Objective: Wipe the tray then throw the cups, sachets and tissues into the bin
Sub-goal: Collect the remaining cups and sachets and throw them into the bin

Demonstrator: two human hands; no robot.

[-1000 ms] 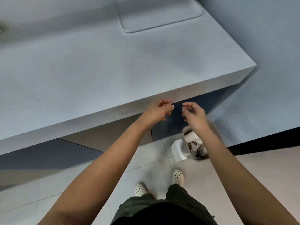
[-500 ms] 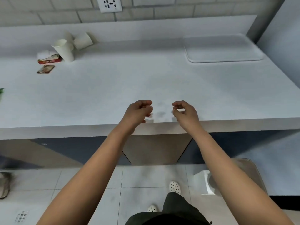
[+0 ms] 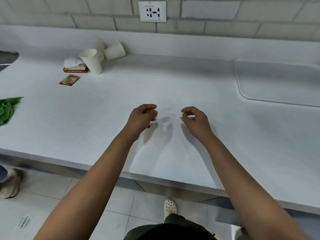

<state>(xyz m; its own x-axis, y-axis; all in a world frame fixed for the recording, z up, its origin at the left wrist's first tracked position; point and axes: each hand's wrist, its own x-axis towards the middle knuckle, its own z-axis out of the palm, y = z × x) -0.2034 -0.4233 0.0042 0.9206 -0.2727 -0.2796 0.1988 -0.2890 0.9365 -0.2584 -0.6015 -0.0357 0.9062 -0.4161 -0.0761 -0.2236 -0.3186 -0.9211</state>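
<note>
Across the whole view runs the white counter (image 3: 173, 87), and we stand at its near edge. Sunk at its right end we see the white tray (image 3: 277, 80), bare. Over the middle of the counter we hold both arms out, apart from each other. Our left hand (image 3: 142, 116) is loosely curled, fingers folded toward the palm, with nothing in it; our right hand (image 3: 195, 119) is curled the same way, thumb and fingertips nearly meeting, also holding nothing.

At the far left edge lies a green cloth (image 3: 7, 108). Toward the back left we find the litter: an upright paper cup (image 3: 91, 60), two more cups (image 3: 114, 50) tipped on their sides just behind it, a crumpled tissue (image 3: 70, 62) beside a red sachet box (image 3: 75, 69), and one loose sachet (image 3: 69, 80) in front of it. A wall socket (image 3: 152, 12) sits above.
</note>
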